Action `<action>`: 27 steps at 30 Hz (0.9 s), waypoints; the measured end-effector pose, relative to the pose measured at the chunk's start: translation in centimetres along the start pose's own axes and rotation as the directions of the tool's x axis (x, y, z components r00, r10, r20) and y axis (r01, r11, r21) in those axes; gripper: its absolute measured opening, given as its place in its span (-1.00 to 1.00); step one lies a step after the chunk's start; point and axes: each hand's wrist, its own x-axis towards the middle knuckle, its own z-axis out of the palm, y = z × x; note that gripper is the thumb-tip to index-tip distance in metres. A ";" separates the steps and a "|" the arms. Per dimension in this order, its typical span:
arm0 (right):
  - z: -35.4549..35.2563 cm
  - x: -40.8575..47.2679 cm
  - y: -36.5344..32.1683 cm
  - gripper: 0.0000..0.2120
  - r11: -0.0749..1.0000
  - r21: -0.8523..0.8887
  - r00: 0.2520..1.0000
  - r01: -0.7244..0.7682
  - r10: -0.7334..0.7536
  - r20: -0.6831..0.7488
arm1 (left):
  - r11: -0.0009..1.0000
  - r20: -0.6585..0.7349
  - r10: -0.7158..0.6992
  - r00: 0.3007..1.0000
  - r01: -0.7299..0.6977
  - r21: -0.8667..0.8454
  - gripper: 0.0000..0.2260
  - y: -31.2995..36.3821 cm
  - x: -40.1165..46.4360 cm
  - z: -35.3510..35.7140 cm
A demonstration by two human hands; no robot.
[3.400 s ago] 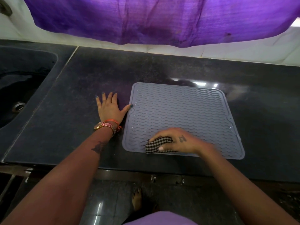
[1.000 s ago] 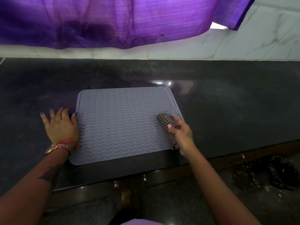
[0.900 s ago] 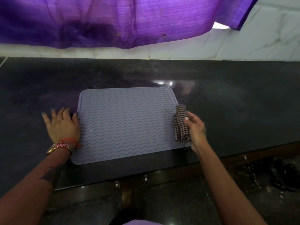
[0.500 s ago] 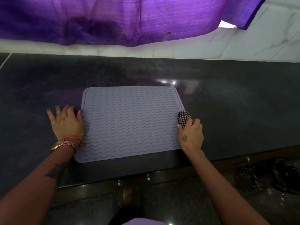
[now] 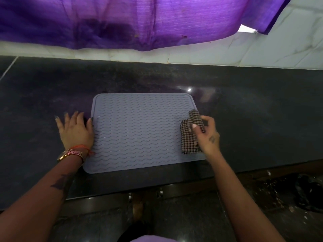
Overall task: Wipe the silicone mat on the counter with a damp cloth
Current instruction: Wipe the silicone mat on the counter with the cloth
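Silicone mat [image 5: 139,131] lies flat on dark tabletop [image 5: 262,119], near front edge. Left hand [image 5: 75,131] spread flat, grip empty, at mat's left edge, thumb touching it. Right hand [image 5: 207,135] clasps checked cloth [image 5: 189,137] at mat's right edge. Mat likely floppy, prone to sliding; cloth soft, limp, best bunched in palm.

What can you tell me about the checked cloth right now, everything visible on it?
The cloth is a small piece of fabric in a fine dark-and-light check, folded or bunched into a narrow strip running roughly front to back. It sits at the right edge of the grey silicone mat, its lower part against the ribbed surface. The right hand pinches it from the right, thumb across the top fold. Whether it is damp cannot be seen. The left hand does not touch it.
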 end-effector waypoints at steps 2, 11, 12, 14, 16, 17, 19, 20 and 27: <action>-1.4 1.2 1.2 -0.69 0.977 -0.204 0.998 -0.067 0.070 0.007 | 1.000 0.000 0.009 1.000 -0.009 -0.006 -0.48 0.0 0.0 0.0; 2.0 -0.8 2.3 -0.46 0.645 -0.762 0.989 0.050 -0.141 -0.054 | 0.999 0.001 0.022 1.000 -0.022 -0.025 -0.47 -0.1 0.2 0.3; 2.1 -0.7 2.2 -0.50 0.641 -0.767 0.988 0.039 -0.138 -0.065 | 0.999 0.003 0.022 1.000 -0.022 -0.024 -0.47 -0.1 0.2 0.3; 2.4 -0.7 2.0 -0.53 0.615 -0.788 0.989 0.023 -0.128 -0.071 | 0.999 0.014 0.025 1.000 -0.025 -0.023 -0.47 -0.2 0.2 0.4; 3.3 -1.3 1.5 -0.53 0.614 -0.789 0.991 0.010 -0.113 -0.075 | 0.999 0.033 0.027 0.999 -0.026 -0.020 -0.47 -0.2 0.3 0.4; 3.9 -1.8 1.1 -0.52 0.621 -0.784 0.991 0.017 -0.113 -0.068 | 1.000 0.043 0.025 0.999 -0.024 -0.016 -0.46 -0.2 0.3 0.4; 4.9 -2.9 0.6 -0.51 0.641 -0.764 0.988 0.078 -0.150 -0.025 | 0.999 0.054 0.024 0.998 -0.023 -0.022 -0.46 -0.2 0.3 0.4; 5.1 -3.3 0.6 -0.52 0.673 -0.728 0.984 0.130 -0.177 0.012 | 0.999 0.056 0.026 0.998 -0.024 -0.030 -0.46 -0.2 0.3 0.4; 1.3 0.0 0.5 -0.63 0.979 -0.179 0.991 0.095 -0.110 -0.076 | 0.993 0.077 0.092 0.993 -0.086 -0.081 -0.45 -0.1 0.2 0.0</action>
